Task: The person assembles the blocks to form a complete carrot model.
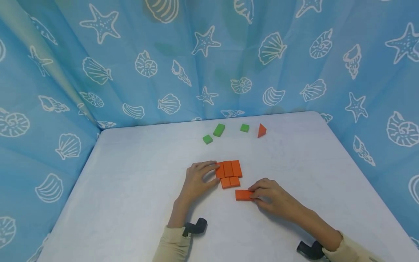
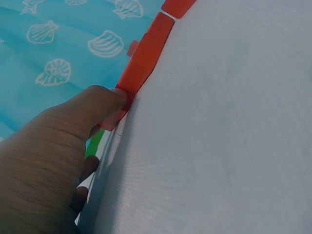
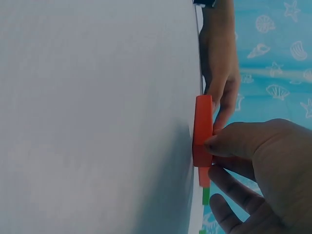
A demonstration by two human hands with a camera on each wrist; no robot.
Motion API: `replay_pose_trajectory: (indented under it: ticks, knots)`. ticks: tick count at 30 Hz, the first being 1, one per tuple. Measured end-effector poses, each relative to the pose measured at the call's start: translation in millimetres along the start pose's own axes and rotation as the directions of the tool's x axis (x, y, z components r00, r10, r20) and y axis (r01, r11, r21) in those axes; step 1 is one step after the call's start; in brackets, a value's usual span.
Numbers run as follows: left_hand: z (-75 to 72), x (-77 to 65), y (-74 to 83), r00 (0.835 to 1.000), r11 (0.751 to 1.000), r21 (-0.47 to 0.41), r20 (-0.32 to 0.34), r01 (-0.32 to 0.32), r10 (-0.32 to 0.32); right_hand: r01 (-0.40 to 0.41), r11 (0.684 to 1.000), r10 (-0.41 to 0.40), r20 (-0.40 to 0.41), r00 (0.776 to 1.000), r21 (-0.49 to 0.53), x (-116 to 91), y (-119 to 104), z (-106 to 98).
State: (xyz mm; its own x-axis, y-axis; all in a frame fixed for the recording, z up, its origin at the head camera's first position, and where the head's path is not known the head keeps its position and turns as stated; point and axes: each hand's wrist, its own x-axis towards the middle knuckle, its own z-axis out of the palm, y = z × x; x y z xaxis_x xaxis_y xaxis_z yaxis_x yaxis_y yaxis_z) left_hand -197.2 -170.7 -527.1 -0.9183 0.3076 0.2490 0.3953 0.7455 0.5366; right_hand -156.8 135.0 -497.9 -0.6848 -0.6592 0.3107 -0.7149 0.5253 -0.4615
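Observation:
Several orange rectangular blocks lie packed together in front of my left hand (image 1: 198, 179). Its index finger and thumb pinch the leftmost orange block (image 1: 220, 171) by its far and near ends. Below the upper row sit two small orange blocks (image 1: 230, 182), side by side. My right hand (image 1: 273, 196) pinches the right end of a separate long orange block (image 1: 243, 195), which lies crosswise nearer to me. In the right wrist view, the thumb is on the near face of that long block (image 3: 203, 124), while the other fingers are spread behind it.
Farther back on the white table (image 1: 147, 163) lie a green rectangular block (image 1: 219, 130), two small green blocks, one left (image 1: 207, 139) and one right (image 1: 244, 127), and an orange triangular block (image 1: 262, 130). A blue seashell-print curtain (image 1: 131, 91) hangs behind.

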Motion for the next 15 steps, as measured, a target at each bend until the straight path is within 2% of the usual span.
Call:
replay_pose_trajectory:
  ticks: [6,15]
  knots:
    - [-0.9,-0.1,-0.3,1.0,1.0,0.011,-0.004,0.002,-0.002,0.031,1.0,-0.031,-0.001,1.0,-0.001,6.6,-3.2,6.2]
    - [1.0,0.6,-1.4,1.0,1.0,0.013,0.011,0.011,-0.011,0.119,0.993,-0.12,-0.049,0.992,-0.02,14.5,-3.5,16.1]
